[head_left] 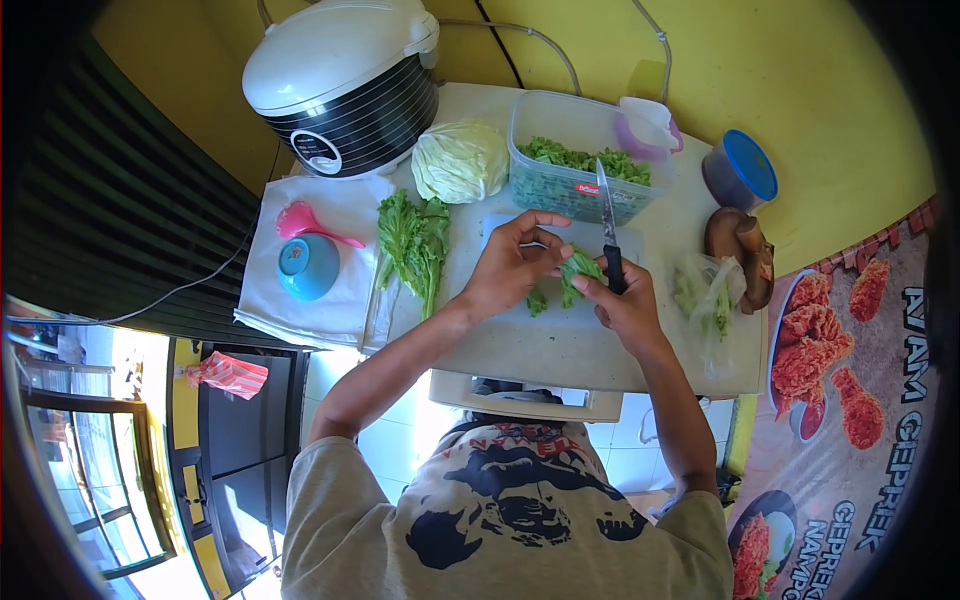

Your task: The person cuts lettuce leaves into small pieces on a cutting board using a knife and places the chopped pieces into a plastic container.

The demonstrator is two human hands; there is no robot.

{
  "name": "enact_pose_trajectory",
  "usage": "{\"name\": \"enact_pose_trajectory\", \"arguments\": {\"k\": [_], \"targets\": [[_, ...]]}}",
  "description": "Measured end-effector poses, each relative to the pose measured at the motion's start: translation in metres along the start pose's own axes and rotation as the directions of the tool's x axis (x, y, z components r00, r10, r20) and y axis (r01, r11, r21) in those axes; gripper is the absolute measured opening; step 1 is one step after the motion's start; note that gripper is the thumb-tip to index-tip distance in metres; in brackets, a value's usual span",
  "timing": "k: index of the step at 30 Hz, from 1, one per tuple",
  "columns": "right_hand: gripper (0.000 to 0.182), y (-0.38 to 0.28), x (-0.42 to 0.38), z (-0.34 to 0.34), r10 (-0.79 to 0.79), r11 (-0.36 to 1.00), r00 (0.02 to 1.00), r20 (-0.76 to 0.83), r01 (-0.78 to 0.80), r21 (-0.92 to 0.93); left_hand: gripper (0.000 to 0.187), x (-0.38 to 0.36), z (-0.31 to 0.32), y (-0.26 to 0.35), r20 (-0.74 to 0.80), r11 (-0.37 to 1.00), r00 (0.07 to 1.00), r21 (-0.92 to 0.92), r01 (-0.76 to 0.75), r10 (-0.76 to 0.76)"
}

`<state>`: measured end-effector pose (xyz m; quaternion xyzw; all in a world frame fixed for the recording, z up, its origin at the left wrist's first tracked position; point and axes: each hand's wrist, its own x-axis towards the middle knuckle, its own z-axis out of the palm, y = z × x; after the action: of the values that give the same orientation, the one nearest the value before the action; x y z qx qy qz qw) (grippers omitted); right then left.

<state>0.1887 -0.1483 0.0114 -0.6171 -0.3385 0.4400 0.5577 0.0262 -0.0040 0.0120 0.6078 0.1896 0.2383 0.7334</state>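
My right hand [625,298] is closed round the black handle of a knife [607,215], its blade pointing up toward the wall. A small green lettuce leaf [580,268] sits between my two hands, against my right thumb. My left hand [518,262] has its fingers curled and pinches the leaf's upper left edge. Below them lies a pale cutting board [622,238] with a scrap of leaf on it. Just beyond stands a clear plastic container [540,190] holding cut greens. A bunch of leaf lettuce [415,245] lies left of my left hand.
A cabbage [460,160] and a rice cooker [345,90] stand at the back left. On a white cloth are a blue bowl [308,268] and a pink ladle [300,220]. To the right are a plastic bag [715,300], a wooden mortar [728,235] and a blue-lidded tub [740,170].
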Motion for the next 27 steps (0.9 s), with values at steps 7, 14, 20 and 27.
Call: {"name": "enact_pose_trajectory", "arguments": {"k": [7, 14, 20, 27], "targets": [[0.028, 0.018, 0.019, 0.003, -0.386, 0.797, 0.921, -0.054, 0.303, -0.522, 0.041, 0.012, -0.006, -0.010, 0.026, 0.746, 0.951, 0.614, -0.260, 0.310], [0.033, 0.019, 0.022, 0.009, -0.543, 0.651, 0.839, -0.040, 0.391, -0.650, 0.039, 0.013, -0.006, -0.022, 0.046, 0.516, 0.908, 0.811, -0.277, 0.416], [0.042, 0.004, -0.028, 0.005, -0.402, 0.701, 0.915, -0.029, 0.287, -0.653, 0.034, -0.002, -0.020, -0.020, 0.379, 0.234, 0.856, 0.850, -0.472, 0.351], [0.059, 0.017, -0.070, 0.020, -0.258, 0.691, 0.965, 0.047, 0.219, -0.689, 0.041, -0.020, -0.015, -0.022, 0.441, 0.070, 0.870, 0.883, -0.465, 0.219]]}}
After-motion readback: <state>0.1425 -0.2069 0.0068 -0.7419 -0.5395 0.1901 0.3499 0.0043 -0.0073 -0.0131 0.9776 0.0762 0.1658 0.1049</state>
